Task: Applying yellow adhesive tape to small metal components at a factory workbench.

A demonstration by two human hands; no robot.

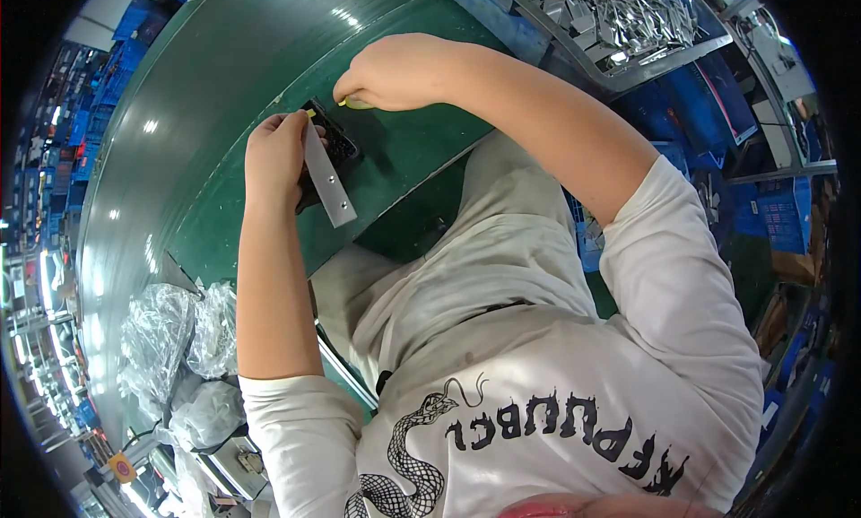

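My left hand point(276, 155) is closed on one end of a flat, silvery metal strip point(330, 182). The strip slants toward me over the bench edge and has small holes near its free end. A bit of yellow point(310, 113) shows at the held end, by my thumb. Beside and partly under the strip lies a black object point(338, 141), mostly hidden by my hand. To the right and farther off, my right hand point(395, 72) pinches a small yellow piece point(345, 102) just above the green bench. The piece is too small to identify.
The green bench point(404, 150) curves along the left. Clear plastic bags point(161, 334) are heaped at the lower left. A metal bin point(619, 25) full of thin metal parts stands at the upper right, near blue crates point(782, 215). My legs are below the bench edge.
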